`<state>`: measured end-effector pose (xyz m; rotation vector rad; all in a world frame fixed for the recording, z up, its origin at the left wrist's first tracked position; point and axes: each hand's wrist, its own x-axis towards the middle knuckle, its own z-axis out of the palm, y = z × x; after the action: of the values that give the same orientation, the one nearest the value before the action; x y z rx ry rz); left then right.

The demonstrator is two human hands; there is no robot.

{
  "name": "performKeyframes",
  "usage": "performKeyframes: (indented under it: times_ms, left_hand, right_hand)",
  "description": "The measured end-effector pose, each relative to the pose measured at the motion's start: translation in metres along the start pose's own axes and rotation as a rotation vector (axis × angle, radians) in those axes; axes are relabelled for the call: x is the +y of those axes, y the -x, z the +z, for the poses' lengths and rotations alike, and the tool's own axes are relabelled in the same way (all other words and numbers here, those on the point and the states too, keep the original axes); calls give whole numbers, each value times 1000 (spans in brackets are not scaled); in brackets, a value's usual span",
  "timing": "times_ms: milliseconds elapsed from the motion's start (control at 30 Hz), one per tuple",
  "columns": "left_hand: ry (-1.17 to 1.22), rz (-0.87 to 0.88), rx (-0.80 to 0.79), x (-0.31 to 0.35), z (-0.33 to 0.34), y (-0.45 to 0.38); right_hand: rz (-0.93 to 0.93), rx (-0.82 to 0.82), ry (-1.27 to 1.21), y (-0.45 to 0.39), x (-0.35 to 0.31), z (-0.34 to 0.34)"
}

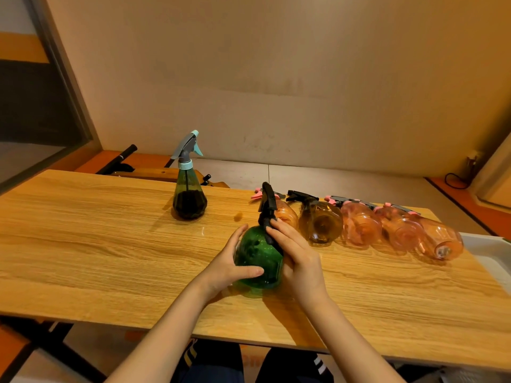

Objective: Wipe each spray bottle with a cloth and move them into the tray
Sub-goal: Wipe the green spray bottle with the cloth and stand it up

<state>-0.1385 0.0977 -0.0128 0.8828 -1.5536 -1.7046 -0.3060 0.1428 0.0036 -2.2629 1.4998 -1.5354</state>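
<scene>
A green spray bottle (258, 255) with a black trigger head stands tilted on the wooden table (110, 244) in front of me. My left hand (231, 265) grips its round body from the left, thumb across the front. My right hand (297, 258) wraps the right side, fingertips on the black neck. No cloth shows. Along the far right edge lie several bottles on their sides: an amber one (322, 223) with a black head and pink ones (362, 226). The white tray (490, 258) pokes in at the right.
A dark green cone-shaped bottle (189, 199) with a grey and teal trigger stands upright at the table's far middle. Behind the table are a wooden bench and black handles. My knees show below the near edge.
</scene>
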Motion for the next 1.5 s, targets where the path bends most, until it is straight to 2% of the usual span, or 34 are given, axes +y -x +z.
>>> performKeyframes:
  times_ms: [267, 400, 500, 633, 733, 867, 1133, 1233, 1333, 1400, 1433, 1500]
  left_hand:
    - [-14, -8, -94, 6, 1, -1]
    - [-51, 14, 5, 10, 8, 2]
    - [-247, 43, 148, 11, 15, 5]
    - [-668, 57, 389, 17, 28, 8]
    - [-868, 48, 451, 17, 38, 12]
    - [-735, -14, 394, 16, 30, 13]
    - [-303, -58, 108, 25, 3, 11]
    - [-271, -58, 139, 21, 1, 13]
    - [-292, -40, 216, 14, 4, 15]
    - [-297, -27, 235, 11, 4, 15]
    - [-302, -25, 232, 11, 5, 14]
    - [-316, -24, 215, 12, 8, 14]
  right_hand:
    - [30, 72, -58, 3, 2, -1]
    - [35, 35, -5, 1, 3, -3]
    - [36, 21, 33, -1, 0, -3]
    - [45, 66, 52, 0, -5, 3]
    - [26, 77, 72, 1, -7, 9]
    - [82, 71, 53, 2, -4, 6]
    - [90, 18, 3, 3, -11, 3]
    - [28, 26, 39, -2, -17, -3]
    - [-56, 192, 95, -9, -23, -20]
    - [-114, 227, 182, -20, -26, -30]
    - [-151, 193, 234, -27, -25, -30]
    - [-244, 23, 324, -37, -15, -24]
